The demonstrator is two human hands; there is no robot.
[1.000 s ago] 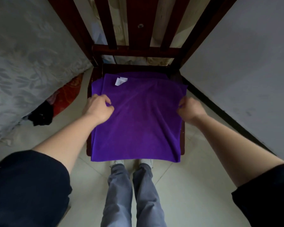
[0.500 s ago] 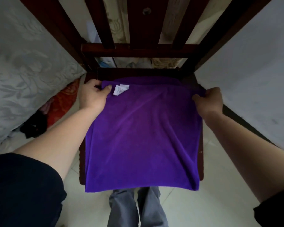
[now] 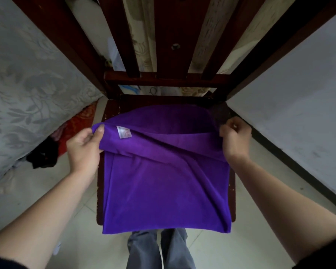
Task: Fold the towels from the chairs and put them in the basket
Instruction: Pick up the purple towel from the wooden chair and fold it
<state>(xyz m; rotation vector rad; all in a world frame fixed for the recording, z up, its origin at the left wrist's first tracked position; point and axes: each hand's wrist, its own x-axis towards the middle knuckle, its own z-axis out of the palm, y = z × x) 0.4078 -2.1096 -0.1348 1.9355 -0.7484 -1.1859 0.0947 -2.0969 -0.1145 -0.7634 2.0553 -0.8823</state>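
Observation:
A purple towel [image 3: 163,187] lies over the seat of a dark red wooden chair [image 3: 113,107], its front edge hanging past the seat. A white label [image 3: 124,131] shows near its far left corner. My left hand [image 3: 83,144] pinches that far left corner between thumb and fingers and holds it lifted. At the far right corner my right hand [image 3: 234,138] grips the towel's edge. The far edge is raised off the seat and curls toward me. No basket is in view.
The chair's slatted back [image 3: 163,55] rises straight ahead. A grey patterned bed cover [image 3: 27,84] is on the left, with red and black cloth [image 3: 52,146] on the floor beside it. A white wall [image 3: 299,113] is on the right. My legs stand on pale tiles below.
Both hands moved from the towel's sides to its far corners, then lifted the far edge and drew it toward me. The camera came closer to the chair.

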